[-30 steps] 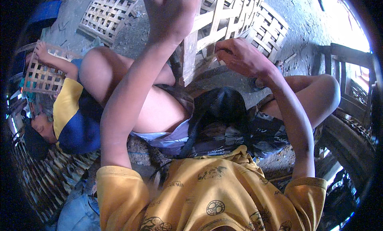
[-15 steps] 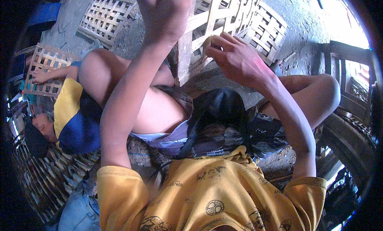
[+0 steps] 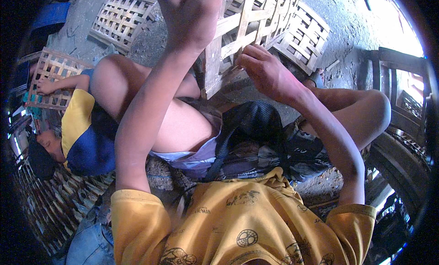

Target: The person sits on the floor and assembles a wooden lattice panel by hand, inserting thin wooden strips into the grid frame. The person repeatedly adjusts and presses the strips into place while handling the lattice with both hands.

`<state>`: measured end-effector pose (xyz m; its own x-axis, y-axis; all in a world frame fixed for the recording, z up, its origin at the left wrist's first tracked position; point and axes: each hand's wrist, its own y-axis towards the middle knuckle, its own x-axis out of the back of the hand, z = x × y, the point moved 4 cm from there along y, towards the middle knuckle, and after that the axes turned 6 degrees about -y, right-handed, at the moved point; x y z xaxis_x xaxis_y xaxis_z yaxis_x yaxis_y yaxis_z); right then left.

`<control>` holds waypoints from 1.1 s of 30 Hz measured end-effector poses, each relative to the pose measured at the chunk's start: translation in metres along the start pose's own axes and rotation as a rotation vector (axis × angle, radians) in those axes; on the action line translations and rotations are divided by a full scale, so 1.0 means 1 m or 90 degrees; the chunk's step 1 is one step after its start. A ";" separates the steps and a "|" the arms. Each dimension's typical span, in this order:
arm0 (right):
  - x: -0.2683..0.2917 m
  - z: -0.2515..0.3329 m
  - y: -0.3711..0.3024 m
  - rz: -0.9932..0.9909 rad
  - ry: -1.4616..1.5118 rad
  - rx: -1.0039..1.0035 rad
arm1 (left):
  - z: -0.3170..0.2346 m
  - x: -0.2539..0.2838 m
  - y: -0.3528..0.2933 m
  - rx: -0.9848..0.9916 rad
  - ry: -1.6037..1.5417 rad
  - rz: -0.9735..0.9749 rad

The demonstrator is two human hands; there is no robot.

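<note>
A woven bamboo panel with a wooden edge bar (image 3: 211, 70) stands tilted up in front of me, its pale flat strips crossing in an open lattice. My left hand (image 3: 190, 25) is closed around its upper left part; most of those fingers are cut off by the picture's top edge. Low on the lattice, my right hand (image 3: 267, 73) has its fingers curled and pressed together beside the strip ends. What sits between those fingertips is hidden from me.
Behind the held panel another woven panel (image 3: 304, 36) lies on the grey floor, and one more woven panel (image 3: 122, 19) is at the far left. On the left a person (image 3: 89, 137) has a hand on a lattice panel (image 3: 57, 66). A dark wooden frame (image 3: 379, 77) stands at right.
My right hand has moved slightly down and toward me along the lattice, and its fingers have curled in more. The left hand has barely moved.
</note>
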<state>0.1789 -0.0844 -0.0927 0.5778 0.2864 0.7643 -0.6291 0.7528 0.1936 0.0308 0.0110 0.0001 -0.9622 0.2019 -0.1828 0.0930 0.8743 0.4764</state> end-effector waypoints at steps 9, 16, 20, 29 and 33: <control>-0.012 -0.001 0.000 -0.030 0.038 0.032 | -0.002 -0.008 -0.008 -0.008 -0.017 -0.039; -0.020 0.002 0.000 -0.056 0.089 0.004 | -0.001 0.000 -0.009 0.014 0.019 -0.019; -0.027 -0.004 -0.001 -0.050 0.136 -0.044 | 0.000 -0.001 -0.011 0.041 -0.008 -0.060; -0.030 -0.012 -0.005 0.071 0.268 -0.238 | -0.004 -0.004 -0.008 0.060 0.013 -0.045; -0.030 -0.030 -0.005 0.140 0.388 -0.199 | 0.001 -0.002 -0.005 0.069 0.022 -0.089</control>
<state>0.1800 -0.0791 -0.1354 0.6996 0.6625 0.2676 -0.6391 0.7477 -0.1802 0.0330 0.0062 -0.0029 -0.9758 0.0614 -0.2101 -0.0170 0.9358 0.3521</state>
